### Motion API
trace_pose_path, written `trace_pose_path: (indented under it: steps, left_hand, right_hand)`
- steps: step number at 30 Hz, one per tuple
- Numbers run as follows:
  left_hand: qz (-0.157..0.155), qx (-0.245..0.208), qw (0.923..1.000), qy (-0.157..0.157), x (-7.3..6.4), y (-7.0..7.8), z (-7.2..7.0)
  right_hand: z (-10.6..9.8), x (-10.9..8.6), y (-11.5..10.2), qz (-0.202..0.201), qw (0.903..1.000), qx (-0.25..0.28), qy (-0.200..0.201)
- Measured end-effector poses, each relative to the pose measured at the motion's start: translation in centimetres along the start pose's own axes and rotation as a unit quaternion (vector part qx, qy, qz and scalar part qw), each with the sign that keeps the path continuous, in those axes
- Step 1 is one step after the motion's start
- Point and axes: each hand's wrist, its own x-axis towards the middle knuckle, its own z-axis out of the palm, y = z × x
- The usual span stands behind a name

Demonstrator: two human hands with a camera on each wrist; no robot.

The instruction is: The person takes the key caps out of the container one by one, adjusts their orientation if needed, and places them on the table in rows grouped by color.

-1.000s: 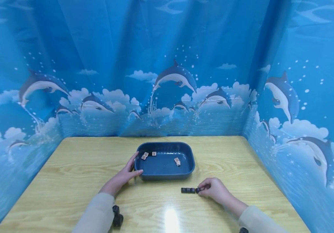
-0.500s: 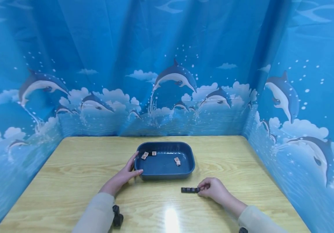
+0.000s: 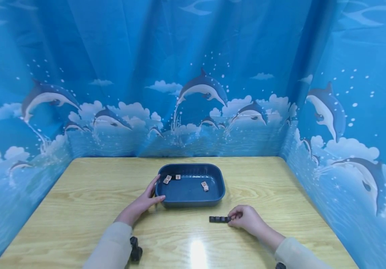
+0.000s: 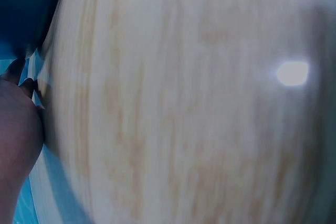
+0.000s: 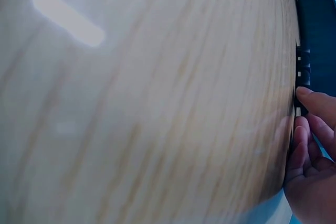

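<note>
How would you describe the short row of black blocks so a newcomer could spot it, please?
On the pale wood-grain table, find the deep blue rectangular tray. Just before its near right corner, the row ends at the right hand; unlike the pale cubes inside the tray, it is black and straight.

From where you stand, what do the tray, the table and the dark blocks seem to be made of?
Tray: probably glossy plastic, with smooth blue walls catching highlights.
Table: polished wood or wood-look laminate; grain and bright glare show.
Dark blocks: perhaps plastic with slight sheen, but too small to be sure.
</note>
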Motion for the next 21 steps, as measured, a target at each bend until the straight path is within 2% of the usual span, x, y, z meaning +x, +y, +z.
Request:
trace_pose_path:
  steps: [9,14,21]
  left_hand:
    - [0.004,-0.002,1.0,-0.002,-0.2,0.1,-0.1]
    - [0.009,-0.001,1.0,-0.002,-0.3,0.2,0.0]
    - [0.002,0.003,1.0,0.004,-0.2,0.2,0.1]
  right_hand:
    - [-0.1,0.1,-0.1,0.0,1.0,0.008,-0.005]
    - [-0.9,0.0,-0.5,0.005,0.9999,0.008,-0.004]
    - [-2.3,0.6,-2.3,-0.022,0.9996,-0.015,0.0]
